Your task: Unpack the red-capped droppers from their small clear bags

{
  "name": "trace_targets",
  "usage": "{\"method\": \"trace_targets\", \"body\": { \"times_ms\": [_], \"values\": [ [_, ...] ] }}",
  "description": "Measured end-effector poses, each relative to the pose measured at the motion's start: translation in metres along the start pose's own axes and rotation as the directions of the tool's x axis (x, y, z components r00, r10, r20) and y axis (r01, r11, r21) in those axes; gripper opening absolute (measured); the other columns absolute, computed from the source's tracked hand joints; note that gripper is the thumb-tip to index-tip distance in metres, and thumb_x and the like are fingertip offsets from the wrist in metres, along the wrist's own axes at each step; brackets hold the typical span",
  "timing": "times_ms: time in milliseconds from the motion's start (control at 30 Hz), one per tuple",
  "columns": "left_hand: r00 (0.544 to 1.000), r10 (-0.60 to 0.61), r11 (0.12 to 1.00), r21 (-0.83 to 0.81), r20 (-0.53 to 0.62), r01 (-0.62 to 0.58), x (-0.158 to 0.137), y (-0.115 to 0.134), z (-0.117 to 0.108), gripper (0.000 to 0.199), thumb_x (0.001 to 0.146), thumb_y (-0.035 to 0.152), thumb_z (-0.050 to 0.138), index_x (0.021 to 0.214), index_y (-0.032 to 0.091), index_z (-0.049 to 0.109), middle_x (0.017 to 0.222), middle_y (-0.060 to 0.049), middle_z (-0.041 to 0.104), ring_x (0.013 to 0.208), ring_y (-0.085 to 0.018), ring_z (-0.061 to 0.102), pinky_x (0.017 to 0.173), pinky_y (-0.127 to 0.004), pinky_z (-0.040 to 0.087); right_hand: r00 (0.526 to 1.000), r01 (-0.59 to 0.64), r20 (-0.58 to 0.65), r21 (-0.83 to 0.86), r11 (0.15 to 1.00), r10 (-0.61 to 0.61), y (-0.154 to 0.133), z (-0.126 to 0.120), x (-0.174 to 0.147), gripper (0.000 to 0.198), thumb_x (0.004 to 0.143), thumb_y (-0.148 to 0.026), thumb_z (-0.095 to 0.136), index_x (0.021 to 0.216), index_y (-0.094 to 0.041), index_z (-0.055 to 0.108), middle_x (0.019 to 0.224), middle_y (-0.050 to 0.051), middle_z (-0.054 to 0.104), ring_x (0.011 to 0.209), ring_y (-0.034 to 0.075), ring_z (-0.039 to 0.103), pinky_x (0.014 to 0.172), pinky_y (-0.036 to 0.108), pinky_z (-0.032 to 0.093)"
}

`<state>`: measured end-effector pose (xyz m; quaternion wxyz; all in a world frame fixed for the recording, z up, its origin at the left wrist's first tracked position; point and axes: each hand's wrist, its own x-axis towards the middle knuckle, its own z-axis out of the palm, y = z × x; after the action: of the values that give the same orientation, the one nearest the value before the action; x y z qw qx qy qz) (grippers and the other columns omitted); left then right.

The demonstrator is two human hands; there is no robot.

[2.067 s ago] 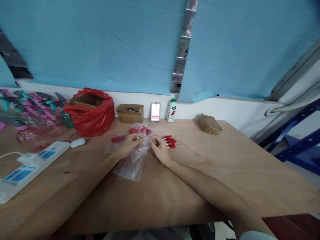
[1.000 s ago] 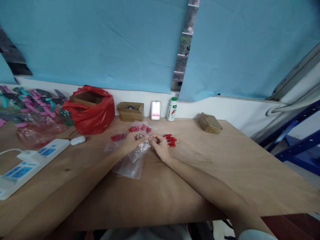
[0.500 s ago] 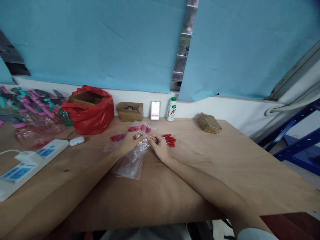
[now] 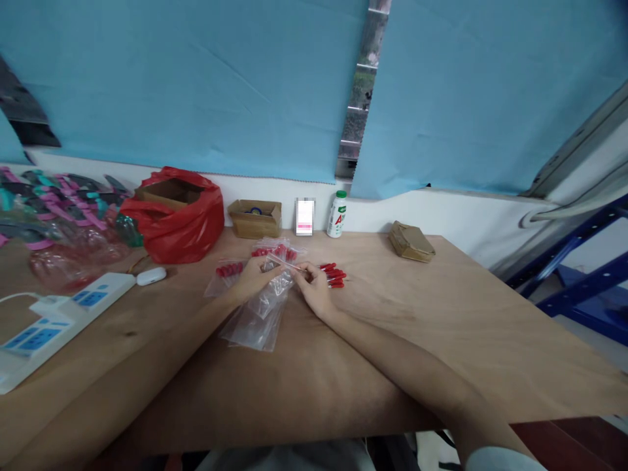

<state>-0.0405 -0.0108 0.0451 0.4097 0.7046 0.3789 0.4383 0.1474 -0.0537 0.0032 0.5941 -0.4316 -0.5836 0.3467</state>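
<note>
My left hand (image 4: 256,278) and my right hand (image 4: 313,286) meet at the middle of the table, both closed on the top edge of a clear zip bag (image 4: 275,291). The fingertips pinch the bag's zip strip from either side. Beneath it lie more flat clear bags (image 4: 255,330). Bags with several red-ended pieces (image 4: 229,269) lie left of my left hand, and others (image 4: 275,251) lie just beyond both hands. Several thin tools with red handles (image 4: 336,275) rest on the wood right of my right hand; their other ends are partly hidden.
Along the back stand a red plastic bag with a box (image 4: 184,226), a small open carton (image 4: 256,222), a phone (image 4: 305,219), a white bottle (image 4: 337,216) and a brown package (image 4: 411,242). At left are a power strip (image 4: 63,320), a white case (image 4: 151,277) and spray bottles (image 4: 73,245).
Hardly anything differs. Both hands stay at the bag's top edge, with only a very slight shift of the fingers.
</note>
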Motion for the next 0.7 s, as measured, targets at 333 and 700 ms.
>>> {"method": "trace_targets", "body": {
  "times_ms": [333,700],
  "values": [
    [0.991,-0.122,0.988,-0.104,-0.048,0.116,-0.0021,-0.0007,0.0021,0.045,0.074,0.057,0.085,0.083,0.015,0.072,0.064,0.001,0.059,0.054,-0.011,0.047,0.051,-0.023,0.035,1.0,-0.024,-0.011,0.042,0.999,0.024,-0.0021,0.0007,0.0011,0.038,0.086,-0.059,0.071,0.083,-0.022,0.062,0.064,-0.005,0.05,0.058,0.013,0.042,0.057,0.026,0.033],
    [0.99,0.034,0.99,-0.133,-0.136,-0.052,0.0028,-0.0078,-0.0065,0.047,0.09,0.058,0.07,0.067,0.018,0.062,0.06,0.002,0.049,0.057,-0.012,0.042,0.053,-0.026,0.031,0.992,-0.084,-0.083,0.107,0.991,0.093,-0.0022,-0.0003,0.0026,0.04,0.083,-0.058,0.075,0.075,-0.021,0.061,0.059,-0.005,0.051,0.053,0.013,0.043,0.052,0.026,0.032]
  ]
}}
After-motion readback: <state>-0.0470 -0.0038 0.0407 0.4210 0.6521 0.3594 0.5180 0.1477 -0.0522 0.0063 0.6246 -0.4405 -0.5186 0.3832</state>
